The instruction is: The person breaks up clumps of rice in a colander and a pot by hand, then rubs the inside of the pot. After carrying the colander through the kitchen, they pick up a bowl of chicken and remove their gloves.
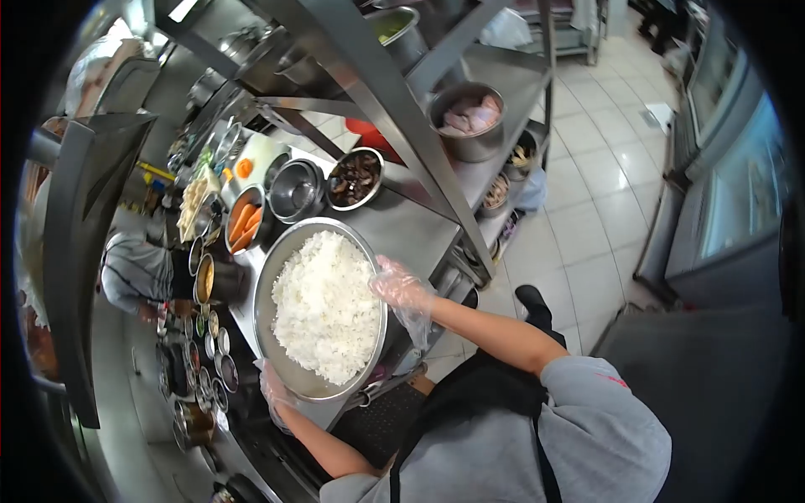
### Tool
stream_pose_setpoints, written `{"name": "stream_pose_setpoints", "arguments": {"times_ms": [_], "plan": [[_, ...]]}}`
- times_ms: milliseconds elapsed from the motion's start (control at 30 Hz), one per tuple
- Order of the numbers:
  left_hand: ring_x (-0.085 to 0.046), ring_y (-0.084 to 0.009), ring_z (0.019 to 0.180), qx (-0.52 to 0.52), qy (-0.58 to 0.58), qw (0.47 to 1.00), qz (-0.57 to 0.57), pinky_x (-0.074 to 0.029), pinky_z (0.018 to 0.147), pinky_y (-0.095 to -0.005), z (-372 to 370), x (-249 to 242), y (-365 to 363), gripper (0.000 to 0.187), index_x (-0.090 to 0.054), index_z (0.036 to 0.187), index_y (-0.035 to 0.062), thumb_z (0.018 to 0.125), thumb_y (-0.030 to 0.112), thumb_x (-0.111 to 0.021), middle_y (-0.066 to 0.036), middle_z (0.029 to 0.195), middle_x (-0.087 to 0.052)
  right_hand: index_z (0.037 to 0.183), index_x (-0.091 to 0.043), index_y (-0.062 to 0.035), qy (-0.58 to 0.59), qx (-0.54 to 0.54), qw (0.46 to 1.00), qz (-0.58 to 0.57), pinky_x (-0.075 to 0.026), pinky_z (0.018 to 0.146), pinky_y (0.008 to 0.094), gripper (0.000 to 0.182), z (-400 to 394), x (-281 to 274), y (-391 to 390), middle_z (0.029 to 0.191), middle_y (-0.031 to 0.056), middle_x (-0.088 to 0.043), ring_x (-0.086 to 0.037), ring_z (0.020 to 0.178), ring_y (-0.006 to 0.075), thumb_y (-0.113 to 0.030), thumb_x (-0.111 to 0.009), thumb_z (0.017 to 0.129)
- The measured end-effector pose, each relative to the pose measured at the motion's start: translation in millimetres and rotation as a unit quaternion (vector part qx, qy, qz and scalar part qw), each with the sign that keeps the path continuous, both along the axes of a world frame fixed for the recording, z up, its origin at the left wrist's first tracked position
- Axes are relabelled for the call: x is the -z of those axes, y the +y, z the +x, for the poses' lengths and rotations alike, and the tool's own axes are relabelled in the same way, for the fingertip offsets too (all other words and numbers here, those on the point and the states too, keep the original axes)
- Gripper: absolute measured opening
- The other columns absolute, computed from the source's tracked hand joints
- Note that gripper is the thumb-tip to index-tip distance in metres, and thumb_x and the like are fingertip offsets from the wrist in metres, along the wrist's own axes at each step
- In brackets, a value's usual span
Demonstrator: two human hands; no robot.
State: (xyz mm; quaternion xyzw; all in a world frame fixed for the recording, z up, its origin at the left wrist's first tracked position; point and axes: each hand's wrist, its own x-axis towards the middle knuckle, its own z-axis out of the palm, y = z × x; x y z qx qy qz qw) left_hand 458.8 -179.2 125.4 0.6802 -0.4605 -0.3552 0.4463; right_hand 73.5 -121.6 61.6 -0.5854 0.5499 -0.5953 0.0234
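Observation:
A wide metal bowl [267, 331] heaped with white cooked rice [327, 302] is in front of me at the steel counter. My right hand [401, 289], in a clear plastic glove, grips the bowl's right rim with the thumb over the edge. On the lower left side, my left hand [275, 394], also gloved, holds the rim, its fingers partly hidden by the bowl. Just beyond the bowl stand a bowl of dark chopped pieces [355, 178], some stacked empty metal bowls [295, 191] and a bowl of carrots [245, 220].
Steel shelving [444, 197] rises at the right of the counter, with a pot of raw meat [471, 117] on it. Several small containers line the left side, beside another person [138, 268]. Tiled floor [587, 184] and glass-fronted fridges [738, 184] lie to the right.

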Motion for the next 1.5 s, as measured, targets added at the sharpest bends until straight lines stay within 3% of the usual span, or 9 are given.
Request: {"name": "stream_pose_setpoints", "arguments": {"times_ms": [100, 167, 200, 267, 467, 767, 1067, 1133, 1500], "plan": [[-0.054, -0.0144, 0.072, 0.01, -0.172, 0.984, 0.042, -0.045, 0.063, -0.03, -7.3, -10.2, 0.9, 0.045, -0.057, 0.096, -0.0028, 0.078, 0.038, -0.058, -0.007, 0.082, -0.058, 0.096, -0.052, -0.0016, -0.24, 0.027, 0.956, 0.165, -0.041, 0.085, 0.0353, 0.028, 26.4, -7.7, 25.3, 0.099, 0.0166, -0.051, -0.052, 0.095, 0.0271, -0.027, -0.046, 0.086], [-0.054, -0.0148, 0.07, 0.042, -0.053, 0.998, -0.01, -0.045, 0.061, -0.0295, -37.3, -24.5, 24.5, 0.043, -0.051, 0.1, -0.0005, 0.075, 0.031, -0.064, -0.007, 0.082, -0.056, 0.091, -0.054, -0.0014, -0.614, -0.158, 0.736, 0.239, -0.04, 0.086, 0.036, 0.026, 16.8, -10.2, 58.2, 0.093, 0.0162, -0.054, -0.052, 0.094, 0.0239, -0.025, -0.046, 0.085], [-0.054, -0.0148, 0.07, 0.059, -0.062, 0.996, -0.003, -0.045, 0.061, -0.0295, -50.7, -31.0, 35.1, 0.043, -0.051, 0.1, -0.0005, 0.075, 0.031, -0.064, -0.007, 0.082, -0.056, 0.091, -0.054, -0.0014, -0.626, -0.142, 0.731, 0.233, -0.04, 0.086, 0.036, 0.026, 20.0, -1.8, 75.4, 0.093, 0.0162, -0.054, -0.052, 0.094, 0.0239, -0.025, -0.046, 0.085], [-0.056, -0.0149, 0.071, 0.086, -0.015, 0.996, -0.021, -0.047, 0.062, -0.0302, -66.7, -33.0, 55.7, 0.029, -0.056, 0.092, 0.001, 0.077, 0.025, -0.062, -0.004, 0.076, -0.057, 0.089, -0.053, -0.0011, -0.375, 0.057, 0.92, 0.099, -0.046, 0.066, 0.0311, 0.021, 28.2, 20.0, 115.2, 0.079, 0.0094, -0.056, -0.055, 0.071, 0.0172, -0.021, -0.053, 0.082], [-0.055, -0.0147, 0.073, 0.268, 0.025, 0.963, -0.002, -0.048, 0.068, -0.0278, -102.4, -11.9, 147.9, 0.029, -0.043, 0.105, 0.0028, 0.079, 0.01, -0.056, -0.005, 0.081, -0.056, 0.094, -0.054, -0.0025, -0.628, 0.169, 0.75, 0.119, -0.042, 0.061, 0.0253, 0.015, -7.2, 42.9, 272.4, 0.075, 0.0011, -0.053, -0.049, 0.068, 0.0107, -0.007, -0.056, 0.079], [-0.051, -0.0153, 0.069, 0.319, -0.125, 0.885, 0.316, -0.043, 0.061, -0.0286, -167.8, 143.7, 233.6, 0.023, -0.052, 0.096, 0.0014, 0.074, 0.009, -0.05, -0.006, 0.079, -0.056, 0.09, -0.057, 0.0018, -0.6, 0.426, 0.659, 0.156, -0.04, 0.057, 0.0254, 0.019, 4.8, 95.1, 414.0, 0.071, 0.0012, -0.052, -0.046, 0.064, 0.0085, -0.002, -0.047, 0.074], [-0.053, -0.0187, 0.072, 0.186, -0.159, 0.895, 0.373, -0.043, 0.064, -0.0311, -90.3, 211.9, 247.5, 0.02, -0.052, 0.089, 0.0005, 0.079, 0.016, -0.046, -0.009, 0.076, -0.055, 0.085, -0.054, -0.0026, -0.731, 0.174, 0.617, 0.234, -0.038, 0.045, 0.0267, 0.012, 15.2, 134.4, 336.4, 0.061, 0.0013, -0.048, -0.045, 0.049, 0.0117, -0.002, -0.049, 0.074], [-0.054, -0.0223, 0.076, 0.184, -0.256, 0.902, 0.294, -0.044, 0.068, -0.0338, -68.8, 232.6, 228.0, 0.025, -0.052, 0.091, -0.0016, 0.082, 0.02, -0.043, -0.013, 0.084, -0.056, 0.085, -0.053, -0.0013, -0.462, 0.211, 0.77, 0.387, -0.042, 0.05, 0.0343, 0.013, 19.6, 138.3, 301.8, 0.062, 0.0109, -0.048, -0.048, 0.05, 0.0251, -0.003, -0.049, 0.072], [-0.053, -0.0194, 0.078, 0.087, -0.178, 0.952, 0.233, -0.044, 0.069, -0.0331, -98.2, 259.4, 120.2, 0.029, -0.05, 0.102, -0.0001, 0.083, 0.022, -0.045, -0.011, 0.09, -0.055, 0.069, -0.036, 0.0001, -0.519, 0.164, 0.79, 0.283, -0.031, 0.051, 0.0283, 0.015, 36.0, 208.1, 195.6, 0.064, 0.0032, -0.029, -0.03, 0.059, 0.0114, -0.003, -0.051, 0.07]]}}
